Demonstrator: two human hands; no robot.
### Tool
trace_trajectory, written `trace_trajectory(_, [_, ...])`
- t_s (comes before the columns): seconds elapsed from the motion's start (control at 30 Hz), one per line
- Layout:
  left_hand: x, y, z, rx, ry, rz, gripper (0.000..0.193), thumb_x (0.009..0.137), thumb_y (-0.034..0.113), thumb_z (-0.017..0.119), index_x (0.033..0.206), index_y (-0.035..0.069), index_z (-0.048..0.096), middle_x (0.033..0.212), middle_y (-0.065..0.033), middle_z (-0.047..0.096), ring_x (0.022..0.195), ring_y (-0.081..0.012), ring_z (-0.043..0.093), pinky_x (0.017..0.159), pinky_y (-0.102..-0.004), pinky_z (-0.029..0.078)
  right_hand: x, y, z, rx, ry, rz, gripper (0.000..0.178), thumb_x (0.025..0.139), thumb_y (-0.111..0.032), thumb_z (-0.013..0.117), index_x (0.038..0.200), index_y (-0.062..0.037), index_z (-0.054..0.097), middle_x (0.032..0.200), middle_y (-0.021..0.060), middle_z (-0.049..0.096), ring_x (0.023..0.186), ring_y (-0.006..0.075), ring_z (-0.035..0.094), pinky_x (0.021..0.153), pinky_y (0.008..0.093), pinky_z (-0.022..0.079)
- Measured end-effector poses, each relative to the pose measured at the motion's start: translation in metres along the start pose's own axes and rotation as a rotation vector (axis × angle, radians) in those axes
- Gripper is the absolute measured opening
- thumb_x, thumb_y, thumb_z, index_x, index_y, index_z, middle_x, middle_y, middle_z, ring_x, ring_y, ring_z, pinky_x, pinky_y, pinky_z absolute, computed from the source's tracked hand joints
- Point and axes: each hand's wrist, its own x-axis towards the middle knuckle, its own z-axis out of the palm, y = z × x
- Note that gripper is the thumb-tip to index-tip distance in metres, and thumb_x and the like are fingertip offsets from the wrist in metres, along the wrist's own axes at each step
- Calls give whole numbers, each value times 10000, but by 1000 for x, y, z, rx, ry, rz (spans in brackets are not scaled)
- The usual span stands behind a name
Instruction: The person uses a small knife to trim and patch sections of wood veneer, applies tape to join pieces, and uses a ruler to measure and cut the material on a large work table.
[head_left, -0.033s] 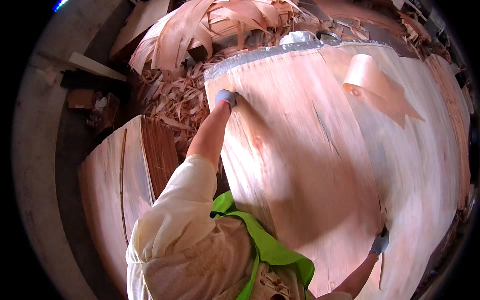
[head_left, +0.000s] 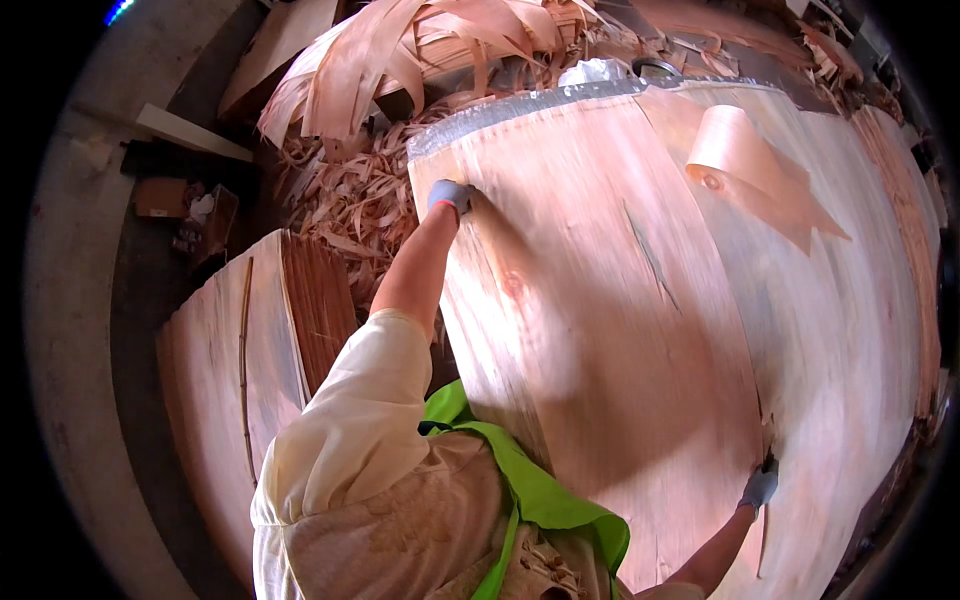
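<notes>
A broad sheet of pinkish wood veneer [head_left: 600,300] lies in front of me over a paler sheet [head_left: 830,330]. My left hand [head_left: 450,194], in a grey glove, is closed and pressed on the top sheet near its far left corner. What its fingers hold, if anything, is hidden. At the top sheet's right edge, close to my body, is my right hand [head_left: 760,485], also gloved and closed. A small dark object [head_left: 768,461] shows at its fingertips, too small to name. Just below this hand a narrow strip or slit [head_left: 763,550] runs along the veneer.
A curled veneer piece [head_left: 735,150] lies on the pale sheet. Veneer scraps [head_left: 345,200] heap up beyond the left edge, with long strips [head_left: 375,65] draped behind. A veneer stack [head_left: 230,370] with a thin stick [head_left: 244,370] stands at left, near a cardboard box [head_left: 162,197].
</notes>
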Motion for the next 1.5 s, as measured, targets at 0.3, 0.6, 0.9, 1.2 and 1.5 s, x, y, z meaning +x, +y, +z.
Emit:
trace_trajectory(0.3, [-4,-11,-10,33,44,2,426,758,436,658,756,12,702,735,-155,681,722,-277,675,682,-363,513,17,-3,9,-64,63,-41,283,809,-52,591,1088,-16,622,1000,173,668,895,325,648,774,395,502])
trace_trajectory(0.6, [-53,22,-1,-36,409,155,439,753,347,701,1048,34,612,1035,-207,634,953,-348,617,825,-417,485,18,-1,10,64,103,-59,289,798,-50,591,1084,-9,615,1015,188,659,900,327,643,767,394,497])
trace_trajectory(0.9, [-207,67,61,478,211,929,694,869,513,493,1425,127,337,1492,-209,238,1376,-375,233,1102,-552,153,19,15,20,55,32,5,301,801,-63,588,1095,0,606,1026,175,660,933,334,630,811,404,487])
trace_trajectory(1.2, [-182,48,80,536,339,920,616,874,501,451,1377,146,419,1440,-199,343,1328,-382,296,1037,-623,202,8,-37,-12,-107,267,29,362,799,-92,559,1129,52,603,1062,246,629,989,352,597,855,423,462])
trace_trajectory(1.5, [-179,40,98,733,374,931,651,902,584,349,1411,179,371,1456,-174,328,1335,-376,290,1038,-571,242,-289,-84,17,1228,-162,745,252,979,-322,463,934,-88,545,625,22,533,446,117,479,415,255,393])
